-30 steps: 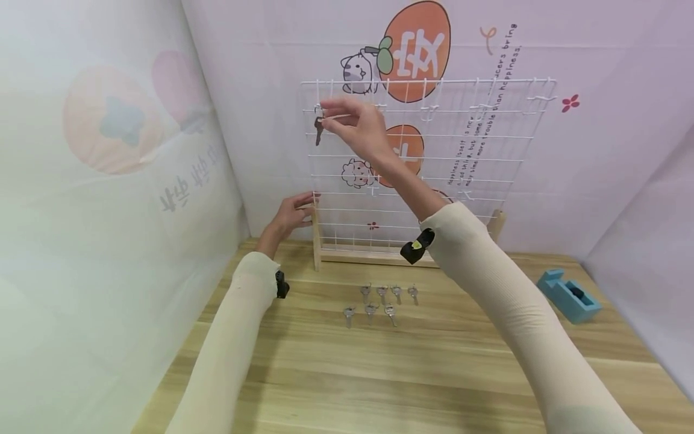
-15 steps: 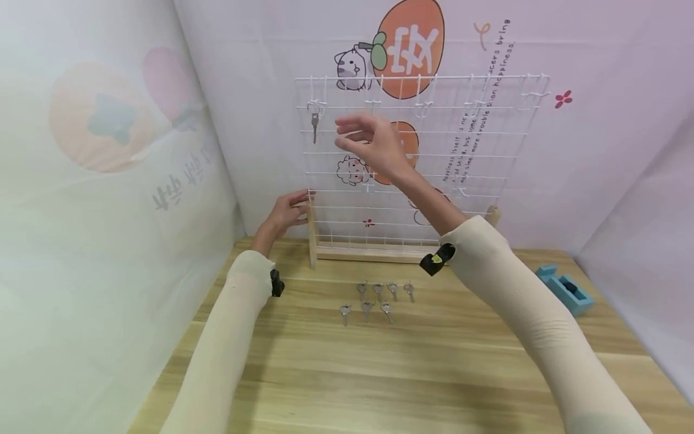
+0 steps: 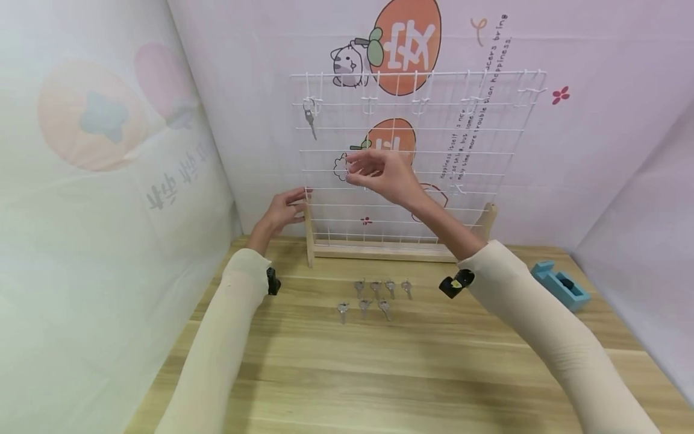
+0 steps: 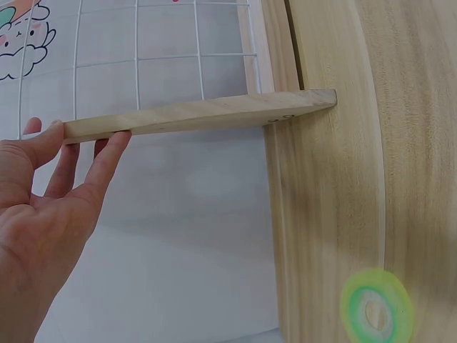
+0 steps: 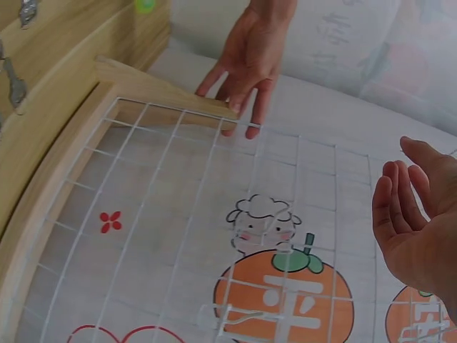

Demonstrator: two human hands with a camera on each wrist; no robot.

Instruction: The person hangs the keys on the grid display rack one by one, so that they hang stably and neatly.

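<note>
My right hand (image 3: pixel 386 173) is empty, fingers loosely bent; the loose keys (image 3: pixel 364 306) lie below and nearer, blades towards me; my left hand (image 3: pixel 283 211) pinches the wooden post (image 3: pixel 309 238).

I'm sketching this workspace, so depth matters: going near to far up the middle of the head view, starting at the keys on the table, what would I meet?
Row of three keys → row of four keys → wooden base bar → printed backdrop.
</note>
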